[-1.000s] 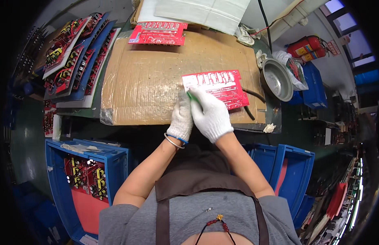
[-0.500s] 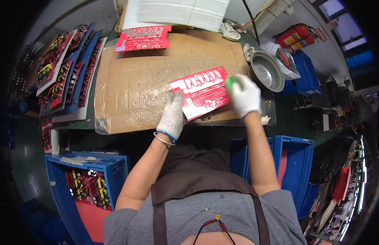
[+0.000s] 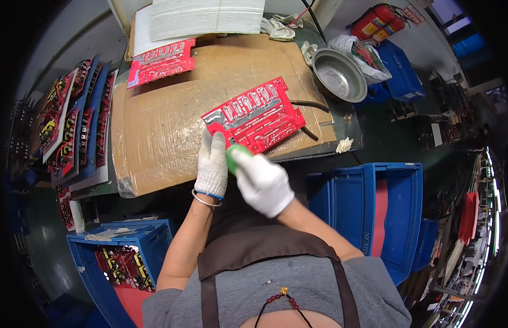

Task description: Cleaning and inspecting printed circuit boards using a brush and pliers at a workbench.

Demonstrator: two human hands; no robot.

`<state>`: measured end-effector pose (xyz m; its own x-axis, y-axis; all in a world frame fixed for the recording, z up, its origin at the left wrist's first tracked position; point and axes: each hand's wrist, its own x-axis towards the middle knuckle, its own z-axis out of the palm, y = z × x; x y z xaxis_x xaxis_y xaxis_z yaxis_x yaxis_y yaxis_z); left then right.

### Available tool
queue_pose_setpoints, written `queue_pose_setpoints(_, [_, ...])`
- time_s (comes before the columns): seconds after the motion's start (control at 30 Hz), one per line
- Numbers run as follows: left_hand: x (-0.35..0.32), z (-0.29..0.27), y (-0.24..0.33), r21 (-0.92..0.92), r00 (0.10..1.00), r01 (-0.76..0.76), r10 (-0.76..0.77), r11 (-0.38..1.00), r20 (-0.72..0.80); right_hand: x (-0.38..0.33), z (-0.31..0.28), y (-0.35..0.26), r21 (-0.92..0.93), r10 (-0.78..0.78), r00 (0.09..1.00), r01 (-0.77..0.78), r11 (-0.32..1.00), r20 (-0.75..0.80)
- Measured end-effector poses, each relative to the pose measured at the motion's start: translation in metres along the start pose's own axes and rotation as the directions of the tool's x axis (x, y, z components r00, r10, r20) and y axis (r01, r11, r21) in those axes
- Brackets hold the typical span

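Observation:
A red circuit board [image 3: 259,116] is tilted over the cardboard, its silvery solder side facing up. Its lower left edge is in the grip of my left hand [image 3: 212,164], which wears a white knitted glove. My right hand [image 3: 267,187], gloved as well, is closed around a green object [image 3: 238,159] whose kind I cannot make out. That object is by the board's lower left corner, close to my left fingers. Two black cables [image 3: 311,105] stick out from beneath the board's right side. Farther back on the left lies a second red board [image 3: 162,63].
Brown cardboard [image 3: 150,126] covers the bench. A metal bowl [image 3: 340,75] stands at the back right, near white foam sheets [image 3: 207,17]. Boards stand upright between blue dividers [image 3: 100,90] at left. Blue crates [image 3: 394,213] flank me below the bench, one holding boards [image 3: 124,268].
My right hand has swept from the board's right edge down to its lower left corner with the green object. The view has shifted; the black cables at the board's right now show.

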<state>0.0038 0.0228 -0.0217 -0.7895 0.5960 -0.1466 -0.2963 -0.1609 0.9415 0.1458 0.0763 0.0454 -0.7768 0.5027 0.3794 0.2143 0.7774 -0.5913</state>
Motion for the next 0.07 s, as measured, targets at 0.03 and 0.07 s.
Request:
queue_pose_setpoints(0.03, [-0.006,0.001,0.001,-0.119,0.995,0.043,-0.032,0.992,0.095,0.005,-0.003,0.019,0.039,0.027,0.998,-0.025,0.999,-0.052])
queue_pose_setpoints(0.07, [-0.008,0.003,0.008,-0.163,0.979,0.16,-0.135,0.974,0.155,0.023,-0.01,0.068,0.081,0.049,0.993,-0.04,0.996,-0.107])
